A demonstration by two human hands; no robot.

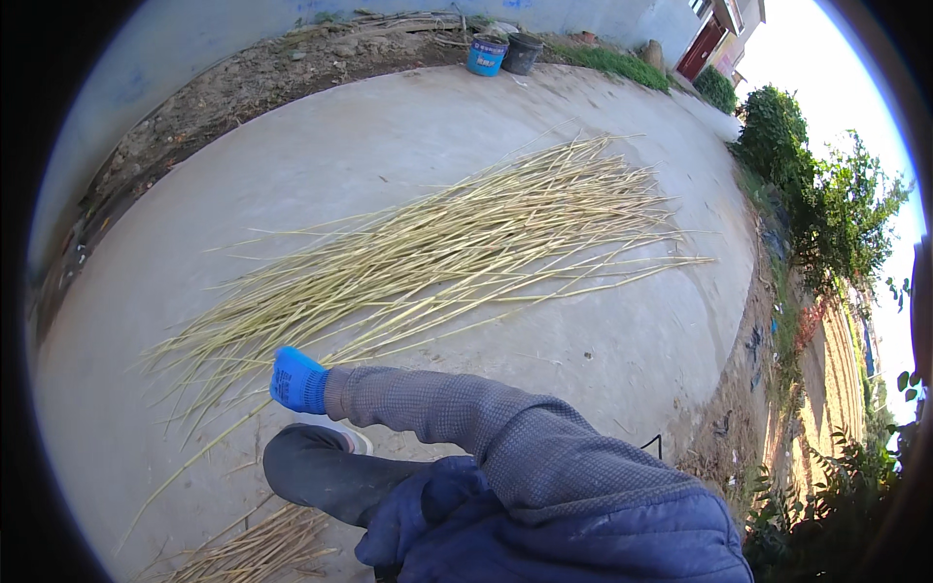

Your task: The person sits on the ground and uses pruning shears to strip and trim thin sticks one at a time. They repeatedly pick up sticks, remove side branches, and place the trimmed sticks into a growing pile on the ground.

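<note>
My right hand (295,380), in a blue knit-cuffed glove, reaches to the left over the near end of a wide spread of long, thin yellow-green stalks (466,233). Its fingers look closed, though the glove's back hides most of them. One long stalk (199,454) runs from beneath the glove toward the lower left, and the hand appears to grip it. A second, browner pile of stalks (258,546) lies at the bottom, beside my bent dark-trousered leg (335,476). No part of my left hand shows.
Pale concrete ground (243,175) lies under the stalks. Beyond it stand a blue bucket (485,56) and a dark bucket (523,54), near a dirt strip along a pale wall (194,49). Green bushes (807,185) and a soil edge border the right side.
</note>
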